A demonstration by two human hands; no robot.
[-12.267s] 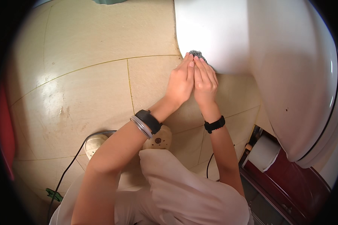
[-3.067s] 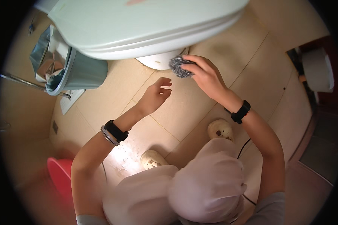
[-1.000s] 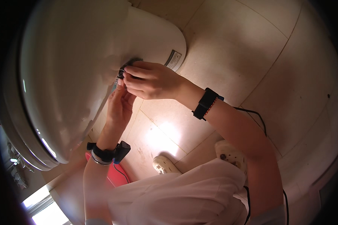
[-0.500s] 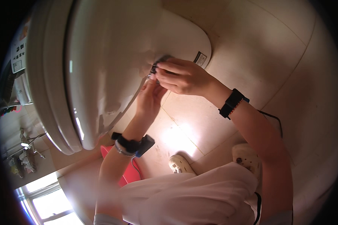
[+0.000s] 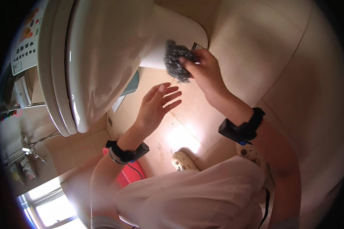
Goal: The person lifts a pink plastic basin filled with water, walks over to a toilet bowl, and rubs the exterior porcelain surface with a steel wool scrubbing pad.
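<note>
A dark grey steel-wool scourer (image 5: 176, 63) is pinched in my right hand (image 5: 209, 76), with the thumb across its side. It is held over the floor close to the base of a white toilet (image 5: 103, 49). Lower and to the left, my left hand (image 5: 153, 107) holds nothing; its fingers are spread and point toward the scourer without touching it. Each wrist wears a black strap with a small box. A small label (image 5: 196, 46) on the toilet's base is partly covered by my right hand.
Beige tiles (image 5: 263, 65) cover the floor. A red plastic object (image 5: 130, 174) stands by my left forearm. Behind the toilet is a grey-green bin-like container (image 5: 131, 84). My cream clogs (image 5: 183, 161) are below; a window (image 5: 55, 210) lies at lower left.
Both hands have come away from the toilet's side. My right hand has drawn the scourer clear, my left hand has let go and spread its fingers, and the view has shifted slightly.
</note>
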